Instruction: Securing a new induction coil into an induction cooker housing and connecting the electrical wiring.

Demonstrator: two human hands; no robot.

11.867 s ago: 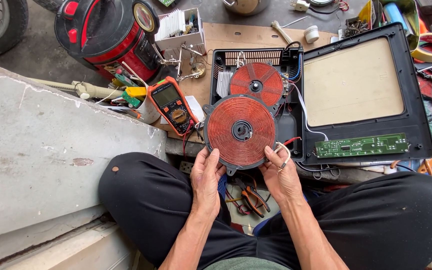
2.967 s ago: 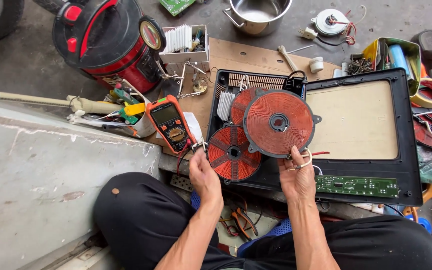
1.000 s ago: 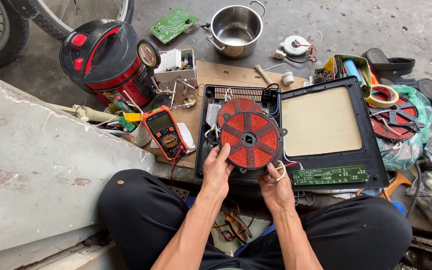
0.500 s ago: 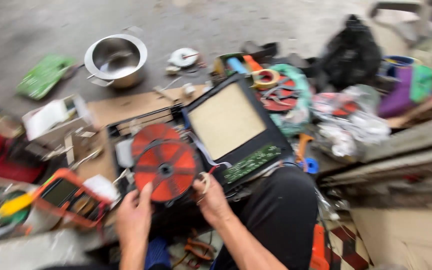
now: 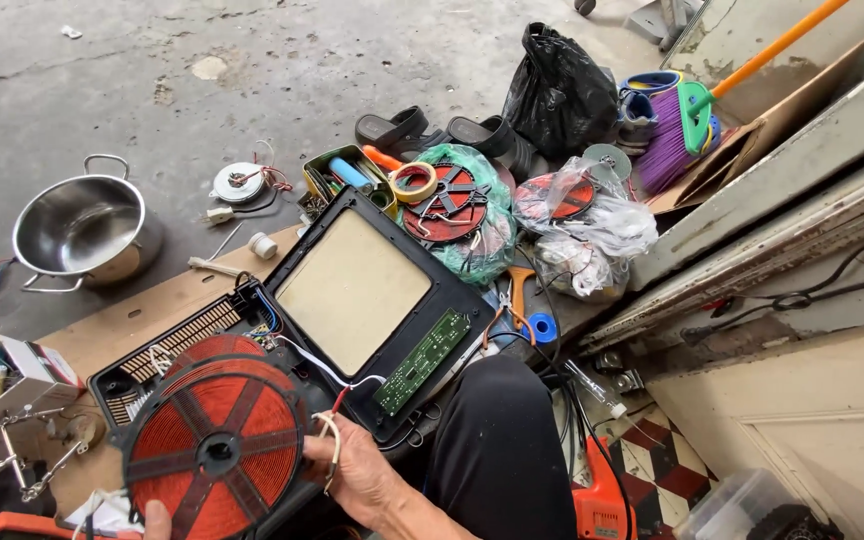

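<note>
Head view: both hands (image 5: 352,470) grip red coil (image 5: 214,450).

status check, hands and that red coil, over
Right hand grips red coil at its edge. Left hand barely in view, under coil. Coil sits above open cooker case, wires attached.

At the near left a red induction coil disc (image 5: 214,452) sits tilted above the opened black cooktop housing (image 5: 252,330). The right hand (image 5: 362,470) grips the disc's right edge, white wires looped over its fingers; the left hand (image 5: 156,519) shows only a fingertip at the disc's near rim. The housing's lid with a beige glass panel (image 5: 354,290) lies open to the right, a green circuit board (image 5: 422,360) along its near edge. A steel pot (image 5: 87,233) stands on the concrete floor (image 5: 252,60) at far left. A second red coil (image 5: 449,203) lies farther off, beside a roll of tape (image 5: 414,182).
</note>
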